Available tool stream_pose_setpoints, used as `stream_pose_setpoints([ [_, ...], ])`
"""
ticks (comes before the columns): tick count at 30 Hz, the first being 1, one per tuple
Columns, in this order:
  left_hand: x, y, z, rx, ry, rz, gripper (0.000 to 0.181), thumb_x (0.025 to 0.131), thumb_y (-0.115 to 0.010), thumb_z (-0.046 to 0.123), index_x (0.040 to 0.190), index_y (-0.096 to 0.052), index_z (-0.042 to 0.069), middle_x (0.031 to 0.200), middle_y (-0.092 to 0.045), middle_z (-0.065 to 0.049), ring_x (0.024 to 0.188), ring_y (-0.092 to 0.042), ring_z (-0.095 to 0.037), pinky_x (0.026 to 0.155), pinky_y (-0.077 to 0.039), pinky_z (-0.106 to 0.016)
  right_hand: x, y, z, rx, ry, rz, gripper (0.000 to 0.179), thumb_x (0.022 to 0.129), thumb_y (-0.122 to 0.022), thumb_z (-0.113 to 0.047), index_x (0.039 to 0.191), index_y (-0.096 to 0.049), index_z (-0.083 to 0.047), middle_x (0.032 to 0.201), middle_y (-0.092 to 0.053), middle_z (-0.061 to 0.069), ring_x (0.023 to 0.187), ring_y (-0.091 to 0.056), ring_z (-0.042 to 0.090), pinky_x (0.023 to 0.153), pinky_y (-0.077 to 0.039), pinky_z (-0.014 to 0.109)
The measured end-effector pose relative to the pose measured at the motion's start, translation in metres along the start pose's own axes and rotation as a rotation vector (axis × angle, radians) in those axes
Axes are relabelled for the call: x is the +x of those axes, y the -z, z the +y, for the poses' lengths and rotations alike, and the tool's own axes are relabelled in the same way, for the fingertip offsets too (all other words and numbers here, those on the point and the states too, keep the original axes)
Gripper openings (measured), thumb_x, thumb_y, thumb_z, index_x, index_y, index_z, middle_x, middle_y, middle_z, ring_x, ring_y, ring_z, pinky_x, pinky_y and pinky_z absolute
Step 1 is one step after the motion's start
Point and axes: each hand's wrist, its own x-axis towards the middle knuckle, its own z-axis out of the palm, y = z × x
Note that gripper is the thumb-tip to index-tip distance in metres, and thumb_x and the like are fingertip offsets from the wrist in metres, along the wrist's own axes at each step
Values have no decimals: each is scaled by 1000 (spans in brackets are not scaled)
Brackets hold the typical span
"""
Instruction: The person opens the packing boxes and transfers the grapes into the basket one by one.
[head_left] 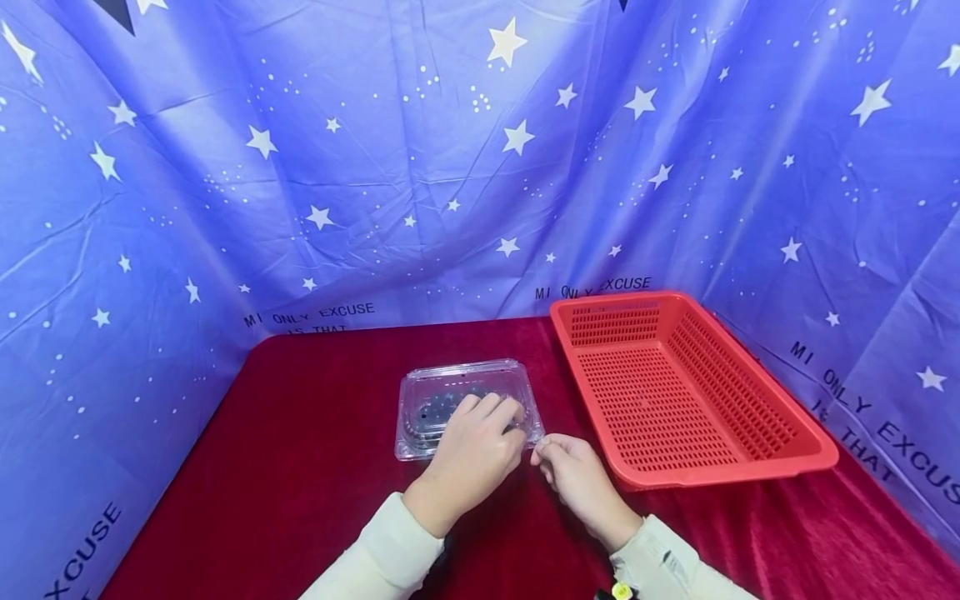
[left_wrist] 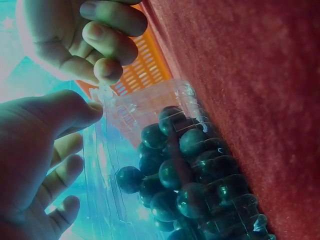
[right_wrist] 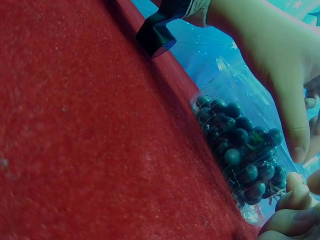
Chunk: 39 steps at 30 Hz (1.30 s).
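Observation:
A clear plastic clamshell box (head_left: 405, 408) of dark grapes (left_wrist: 172, 175) rests on the red cloth, its lid lying over the fruit. Over the box's front right part bends my left hand (head_left: 476, 454). In the left wrist view, that hand's thumb (left_wrist: 75, 112) is right at the lid's rim by the corner, and its other fingers are loosely bent beside the lid. My right hand (head_left: 581, 483) pinches the box's front right corner between thumb and fingertips. In the right wrist view, grape stems show through the clear wall near the right fingers (right_wrist: 292, 220).
To the right stands a red perforated plastic basket (head_left: 660, 475), its near left edge close to my right hand. The red cloth (head_left: 300, 467) covers the table. A blue curtain (head_left: 420, 167) with white stars hangs behind and along both sides.

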Motion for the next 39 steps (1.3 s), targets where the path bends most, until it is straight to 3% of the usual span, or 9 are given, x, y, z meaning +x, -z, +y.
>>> stream_pose_setpoints([
  [11, 1, -2, 0, 14, -11, -3, 10, 86, -78, 20, 76, -79, 21, 99, -65, 5, 90, -57, -15, 71, -39, -29, 1, 2, 0, 9, -21, 8, 41, 105, -53, -36, 91, -72, -2, 60, -49, -3, 44, -30, 7, 38, -24, 20],
  [16, 1, -2, 0, 1, -15, -3, 10, 87, -78, 22, 77, -78, 20, 99, -65, 5, 90, -57, -15, 71, -39, -29, 2, 2, 2, 37, -2, 21, 37, 105, -55, -27, 90, -71, 3, 59, -49, -2, 44, -30, 6, 39, -23, 20],
  [22, 1, -2, 1, -2, -28, -4, 13, 87, -76, 21, 74, -76, 20, 100, -64, 5, 89, -57, -16, 70, -39, -29, 3, 1, 4, 26, 44, 51, 27, 101, -53, -9, 86, -72, 5, 60, -51, -2, 54, -41, 6, 48, -30, 19],
  [31, 1, -1, -2, -5, -21, -7, 13, 86, -75, 21, 74, -75, 20, 100, -65, 5, 91, -58, -16, 73, -41, -31, 0, 3, -1, 37, -45, 22, 30, 101, -52, -21, 92, -72, 0, 59, -50, -3, 47, -36, 8, 40, -26, 21],
  [39, 1, -1, -2, 48, -61, 22, 16, 87, -70, 18, 71, -74, 17, 100, -66, 4, 90, -57, -18, 74, -40, -34, 1, 2, -1, 48, -42, 5, 23, 96, -53, -13, 93, -73, -1, 60, -49, -4, 48, -36, 7, 41, -26, 21],
])
